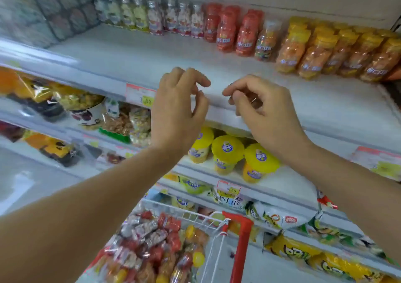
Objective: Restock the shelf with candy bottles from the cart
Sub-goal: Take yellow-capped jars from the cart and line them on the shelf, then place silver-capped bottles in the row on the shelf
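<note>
Candy bottles (152, 250) lie heaped in the wire cart (195, 214) at the bottom centre of the frame, red, pale and orange ones mixed, within easy reach for lifting out. More stand upright along the back of the top shelf (130, 50): pale bottles (152, 17) at upper left, red bottles (225, 33) in the upper middle, orange bottles (314, 52) at upper right, grouped by colour so that each kind keeps its own stretch. The front of that shelf is bare, which looks like the room left to fill. Over its front edge the left hand (180, 109) and the right hand (260, 109) hover side by side, not touching, fingers loosely curled and holding nothing I can make out. Just under the edge hangs a price tag (140, 97); yellow-lidded cups (227, 152) fill the shelf below.
</note>
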